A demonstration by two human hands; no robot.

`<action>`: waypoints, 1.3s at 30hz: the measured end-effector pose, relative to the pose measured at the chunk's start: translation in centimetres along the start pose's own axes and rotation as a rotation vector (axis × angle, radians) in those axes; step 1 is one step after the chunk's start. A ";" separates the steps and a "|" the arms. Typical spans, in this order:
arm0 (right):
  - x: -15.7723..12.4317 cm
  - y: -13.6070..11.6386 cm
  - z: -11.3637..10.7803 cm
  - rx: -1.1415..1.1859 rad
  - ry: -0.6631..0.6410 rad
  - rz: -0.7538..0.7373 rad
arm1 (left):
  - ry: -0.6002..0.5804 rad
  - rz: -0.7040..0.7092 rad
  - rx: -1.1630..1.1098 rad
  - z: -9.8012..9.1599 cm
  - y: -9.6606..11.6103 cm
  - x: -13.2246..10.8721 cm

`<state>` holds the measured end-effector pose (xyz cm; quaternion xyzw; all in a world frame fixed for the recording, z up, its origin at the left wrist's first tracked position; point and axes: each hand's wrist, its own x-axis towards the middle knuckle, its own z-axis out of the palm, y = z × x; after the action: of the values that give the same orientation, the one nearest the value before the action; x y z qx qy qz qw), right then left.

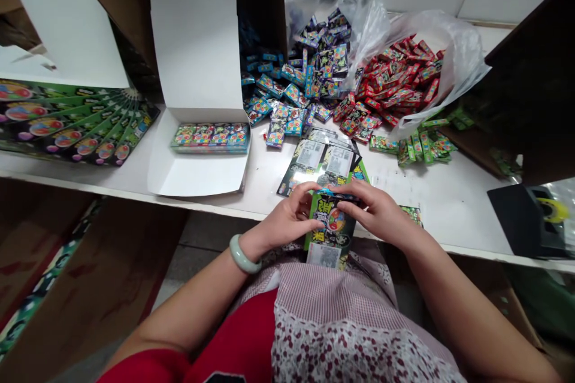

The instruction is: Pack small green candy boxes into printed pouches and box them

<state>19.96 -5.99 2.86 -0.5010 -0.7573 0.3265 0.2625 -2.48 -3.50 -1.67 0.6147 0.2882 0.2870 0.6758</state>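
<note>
A dark green printed packet (333,230) hangs over the table's front edge, held between both hands. My left hand (299,212) is closed on its left side, thumb lying across the printed face. From the right, my right hand (375,206) grips the packet's upper right part, thumb and fingers bent. Small blue boxes show partly at its upper edge, mostly hidden by the fingers. Just behind the hands, several flat printed packets (309,154) lie overlapping on the white table (265,176).
An open white carton (197,48) holding a row of small boxes (210,136) stands at left. Behind are piles of blue boxes (271,85), purple boxes (332,60), red boxes (404,75) and green boxes (426,146). A black tape dispenser (523,218) sits at right, fanned printed packaging (67,125) far left.
</note>
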 end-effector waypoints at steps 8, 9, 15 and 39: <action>-0.1 0.2 1.3 0.026 0.083 0.000 | -0.006 0.025 0.089 -0.6 0.0 0.2; 0.0 0.3 1.4 0.035 0.095 0.002 | -0.003 0.030 0.101 -0.6 0.0 0.2; 0.4 0.1 1.3 0.083 0.119 0.022 | 0.008 0.053 0.066 -0.4 0.3 -0.2; -1.3 -0.1 2.5 0.173 0.163 0.131 | 0.018 0.138 0.172 -1.1 1.1 -0.5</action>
<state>18.56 -7.85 1.23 -0.5500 -0.6681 0.3651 0.3433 -3.63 -3.09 -0.67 0.6862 0.2749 0.3124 0.5967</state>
